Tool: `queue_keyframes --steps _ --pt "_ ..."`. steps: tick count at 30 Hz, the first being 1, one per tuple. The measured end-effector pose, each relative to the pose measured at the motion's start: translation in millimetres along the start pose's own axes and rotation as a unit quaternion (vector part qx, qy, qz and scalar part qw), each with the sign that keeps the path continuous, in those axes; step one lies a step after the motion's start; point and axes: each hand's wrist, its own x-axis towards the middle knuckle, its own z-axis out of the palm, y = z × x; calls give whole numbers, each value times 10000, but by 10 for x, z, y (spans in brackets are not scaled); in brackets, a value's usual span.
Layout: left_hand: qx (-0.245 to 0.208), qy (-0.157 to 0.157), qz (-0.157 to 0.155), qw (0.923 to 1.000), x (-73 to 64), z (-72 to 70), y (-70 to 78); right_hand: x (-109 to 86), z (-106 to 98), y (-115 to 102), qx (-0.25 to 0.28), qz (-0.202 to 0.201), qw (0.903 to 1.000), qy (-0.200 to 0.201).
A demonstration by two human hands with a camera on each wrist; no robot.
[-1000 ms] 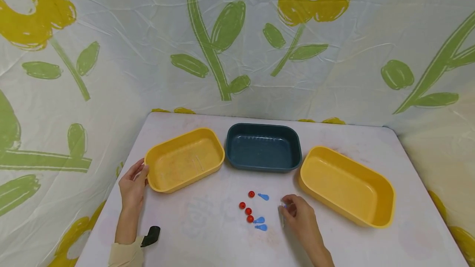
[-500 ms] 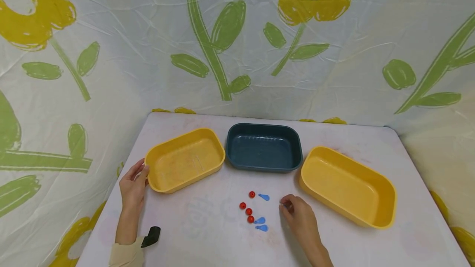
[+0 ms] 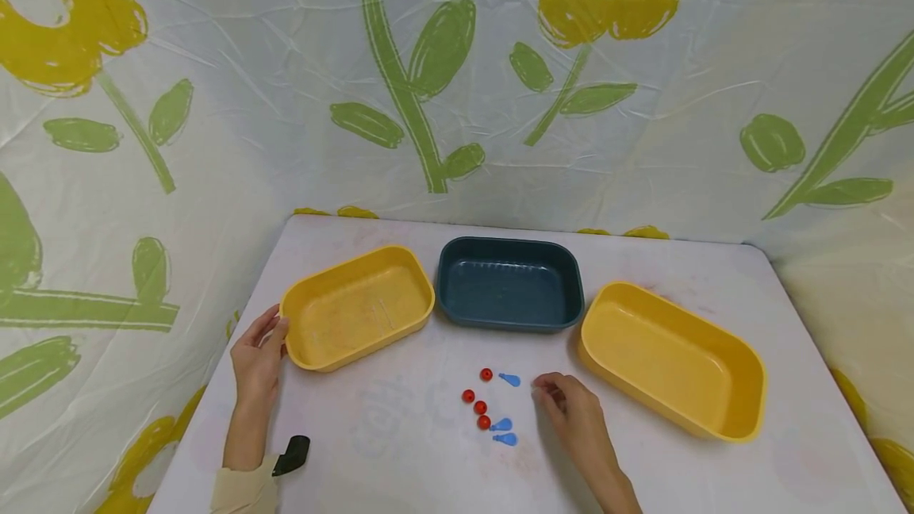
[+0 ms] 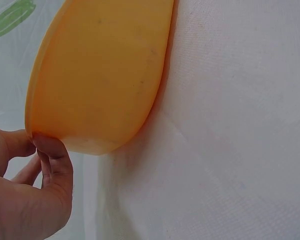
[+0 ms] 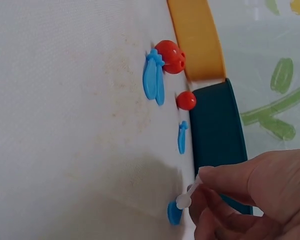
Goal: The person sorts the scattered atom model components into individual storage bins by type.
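My left hand [image 3: 259,355] pinches the near-left rim of the left yellow bin [image 3: 336,359], thumb and fingers meeting at its edge [image 4: 32,117] in the left wrist view. Over the table, my right hand [image 3: 577,412] pinches a small whitish translucent stick with a round end [image 5: 184,201] between thumb and fingers. A blue piece [image 5: 174,214] shows right behind that end; I cannot tell whether it is held too. Left of this hand lie several red beads [image 3: 481,408] and small blue bulb-shaped pieces [image 3: 510,380].
Thin clear sticks [image 3: 385,314] lie in the left yellow bin. A dark teal bin [image 3: 510,326] stands at the back middle, with another yellow bin [image 3: 671,403] to its right. A black device [image 3: 291,456] sits at the left wrist. Flower-patterned cloth [image 3: 286,101] hangs behind.
My right hand has shifted slightly left, and the clear stick below its fingers no longer shows in the head view. The left hand keeps its grip on the bin.
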Motion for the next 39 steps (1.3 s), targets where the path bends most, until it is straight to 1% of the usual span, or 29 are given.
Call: queue_keyframes --steps 2,7,12,18,23,26,28,32,36,39 --pt "44 4 0 10000 -3 1 6 4 3 -2 81 38 10000 -28" --pt "-42 10 4 10000 -6 3 13 23 22 6 148 90 9998 -16" --pt "-121 -2 32 9999 -7 -4 9 30 28 12 228 3 9997 60" --pt "-122 23 62 9999 -4 -4 5 33 35 22 478 -259 9978 383" --pt "-53 20 34 10000 -8 -10 4 35 33 40 619 -383 9955 614" --pt "-51 -1 35 10000 -12 -12 8 41 25 46 796 -425 9936 679" --pt "-47 -17 56 10000 -13 -11 9 51 19 46 933 -355 9931 613" --pt "-99 -29 62 9999 -18 -10 9 80 -8 24 1264 1 9918 193" --pt "-202 -45 62 9998 -17 -5 2 112 -36 -4 1637 311 9858 -215" --pt "-184 -45 60 9998 -17 -1 -2 140 -51 -39 1855 488 9805 -422"
